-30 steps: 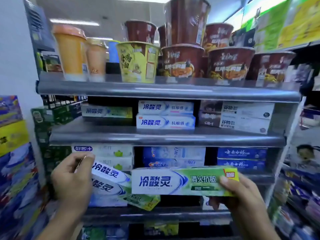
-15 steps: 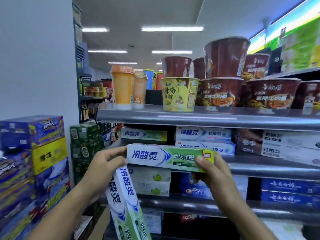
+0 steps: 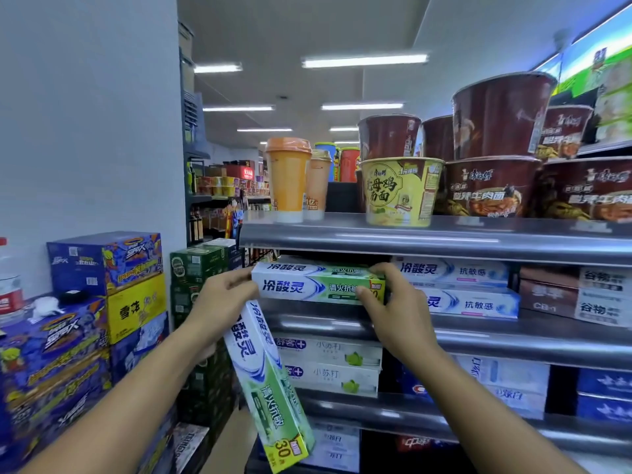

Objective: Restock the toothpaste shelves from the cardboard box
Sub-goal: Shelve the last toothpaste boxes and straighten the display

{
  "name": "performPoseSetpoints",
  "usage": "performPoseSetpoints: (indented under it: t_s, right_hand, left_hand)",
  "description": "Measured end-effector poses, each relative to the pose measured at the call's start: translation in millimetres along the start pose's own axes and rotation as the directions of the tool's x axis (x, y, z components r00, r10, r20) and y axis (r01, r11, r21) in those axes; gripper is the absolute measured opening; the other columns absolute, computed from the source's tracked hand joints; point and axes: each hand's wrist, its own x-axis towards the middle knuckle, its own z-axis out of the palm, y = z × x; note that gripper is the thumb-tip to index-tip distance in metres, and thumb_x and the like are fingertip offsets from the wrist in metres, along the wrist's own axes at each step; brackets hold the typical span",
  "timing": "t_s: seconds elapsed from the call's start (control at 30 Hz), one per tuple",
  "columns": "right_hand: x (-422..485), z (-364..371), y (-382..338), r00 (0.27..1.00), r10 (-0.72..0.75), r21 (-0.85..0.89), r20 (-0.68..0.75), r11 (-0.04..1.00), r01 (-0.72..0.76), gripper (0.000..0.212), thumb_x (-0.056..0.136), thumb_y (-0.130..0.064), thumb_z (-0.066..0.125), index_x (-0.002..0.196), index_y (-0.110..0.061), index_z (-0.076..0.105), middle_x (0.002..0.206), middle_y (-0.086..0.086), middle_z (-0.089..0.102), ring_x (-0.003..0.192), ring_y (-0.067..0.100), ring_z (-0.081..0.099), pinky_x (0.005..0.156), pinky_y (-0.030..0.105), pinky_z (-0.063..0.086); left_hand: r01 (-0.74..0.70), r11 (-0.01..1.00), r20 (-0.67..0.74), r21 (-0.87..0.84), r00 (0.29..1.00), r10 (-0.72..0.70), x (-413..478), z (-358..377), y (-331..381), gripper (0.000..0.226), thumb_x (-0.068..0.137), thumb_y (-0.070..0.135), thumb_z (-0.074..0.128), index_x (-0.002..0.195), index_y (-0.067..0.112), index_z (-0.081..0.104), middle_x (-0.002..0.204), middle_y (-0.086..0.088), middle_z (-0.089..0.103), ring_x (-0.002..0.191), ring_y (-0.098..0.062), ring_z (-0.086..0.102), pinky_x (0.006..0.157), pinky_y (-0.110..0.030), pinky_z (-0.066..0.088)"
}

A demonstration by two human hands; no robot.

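Note:
A green-and-white toothpaste box (image 3: 314,289) lies level at the left end of the second shelf (image 3: 478,333), on top of a like box. My right hand (image 3: 393,313) grips its right end. My left hand (image 3: 222,302) touches its left end while holding more green-and-white toothpaste boxes (image 3: 270,384) that hang downward, at least two. Blue-and-white toothpaste boxes (image 3: 461,289) are stacked just to the right. The cardboard box is out of view.
Instant noodle cups (image 3: 400,189) and drink cups (image 3: 289,179) crowd the top shelf (image 3: 427,239). White toothpaste boxes (image 3: 331,367) fill the shelf below. Stacked blue and yellow drink cartons (image 3: 102,289) and green cartons (image 3: 198,265) stand at the left by a white wall.
The view tilted up. My right hand lifted the level box from the lower shelf up onto the second shelf. My left hand followed, and its boxes now hang downward.

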Motion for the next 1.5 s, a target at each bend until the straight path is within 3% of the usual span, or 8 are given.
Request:
performPoseSetpoints:
  t_s: [0.33, 0.53, 0.67, 0.73, 1.0, 1.1, 1.33, 1.5]
  right_hand:
    - [9, 1, -14, 0.987, 0.087, -0.241, 0.137, 0.969, -0.052, 0.036, 0.095, -0.043, 0.062, 0.128, -0.03, 0.057, 0.076, -0.006, 0.061, 0.067, 0.019, 0.06, 0.052, 0.029, 0.039]
    - [-59, -9, -15, 0.967, -0.174, -0.11, -0.186, 0.982, 0.155, 0.012, 0.091, -0.045, 0.062, 0.099, -0.036, 0.06, 0.088, -0.017, 0.063, 0.072, 0.003, 0.055, 0.059, 0.027, 0.039]
    - [-104, -4, -13, 0.987, 0.039, 0.26, 0.158, 0.962, -0.08, 0.044, 0.071, -0.074, 0.069, 0.106, -0.05, 0.057, 0.099, -0.021, 0.061, 0.074, 0.006, 0.062, 0.062, 0.02, 0.049]
    - [-108, 0, -11, 0.967, 0.092, 0.418, 0.237, 0.889, -0.188, 0.051, 0.069, -0.06, 0.084, 0.111, -0.047, 0.06, 0.103, -0.016, 0.064, 0.078, 0.01, 0.067, 0.072, 0.031, 0.058]
    - [-76, -8, -6, 0.98, 0.086, 0.488, -0.177, 0.873, 0.011, 0.038, 0.08, -0.01, 0.085, 0.11, -0.029, 0.072, 0.092, -0.016, 0.076, 0.076, 0.009, 0.072, 0.067, 0.021, 0.059]
    - [-54, -11, 2, 0.962, 0.131, 0.442, -0.24, 0.897, -0.012, 0.03, 0.08, -0.02, 0.087, 0.105, -0.029, 0.074, 0.083, -0.011, 0.077, 0.077, 0.008, 0.073, 0.072, 0.025, 0.061]
    - [-1, -8, -3, 0.962, 0.074, 0.258, -0.264, 0.966, -0.004, 0.028, 0.087, -0.025, 0.08, 0.114, -0.019, 0.077, 0.081, -0.02, 0.071, 0.077, -0.003, 0.069, 0.071, 0.014, 0.058]
    - [11, 1, -3, 0.981, -0.002, 0.019, -0.193, 1.0, 0.005, 0.017, 0.094, -0.03, 0.071, 0.096, -0.015, 0.078, 0.069, -0.011, 0.068, 0.068, 0.01, 0.064, 0.062, 0.034, 0.056]
  left_hand:
    - [0.106, 0.983, -0.003, 0.151, 0.994, -0.107, 12, -1, -18, 0.04, 0.09, 0.023, 0.064, 0.13, 0.019, 0.07, 0.135, -0.001, 0.066, 0.117, -0.025, 0.064, 0.104, -0.047, 0.05]
    - [0.014, 0.988, -0.328, -0.156, 0.942, -0.065, 0, -7, -22, 0.006, 0.088, 0.026, 0.067, 0.091, 0.021, 0.064, 0.097, -0.004, 0.065, 0.089, -0.032, 0.065, 0.078, -0.052, 0.055]
    - [-0.014, 0.914, -0.424, -0.406, 0.889, -0.175, -3, -2, -22, 0.019, 0.083, 0.025, 0.065, 0.083, 0.018, 0.047, 0.076, -0.007, 0.048, 0.068, -0.024, 0.055, 0.053, -0.036, 0.042]
    - [-0.003, 0.878, -0.418, -0.478, 0.881, -0.224, -5, 6, -19, 0.018, 0.086, 0.023, 0.063, 0.08, 0.018, 0.047, 0.068, -0.003, 0.048, 0.063, -0.023, 0.054, 0.049, -0.032, 0.041]
    - [-0.256, 0.876, -0.452, -0.408, 0.89, 0.049, -14, 29, -16, 0.038, 0.079, 0.061, 0.067, 0.065, 0.029, 0.053, 0.075, -0.006, 0.055, 0.071, -0.021, 0.056, 0.062, -0.037, 0.042]
    - [-0.314, 0.88, -0.362, -0.356, 0.915, 0.18, -12, 28, -17, 0.011, 0.077, 0.045, 0.069, 0.082, 0.037, 0.075, 0.083, 0.009, 0.074, 0.079, -0.013, 0.07, 0.068, -0.03, 0.054]
    - [-0.273, 0.948, -0.302, -0.162, 0.929, 0.216, 22, 30, -31, 0.043, 0.083, 0.017, 0.082, 0.117, 0.043, 0.073, 0.101, 0.018, 0.078, 0.097, -0.007, 0.073, 0.087, -0.032, 0.058]
    - [-0.211, 0.977, -0.29, 0.018, 0.934, 0.207, 39, 30, -46, 0.051, 0.088, 0.03, 0.08, 0.136, 0.036, 0.065, 0.098, 0.031, 0.072, 0.09, 0.01, 0.068, 0.081, -0.024, 0.057]
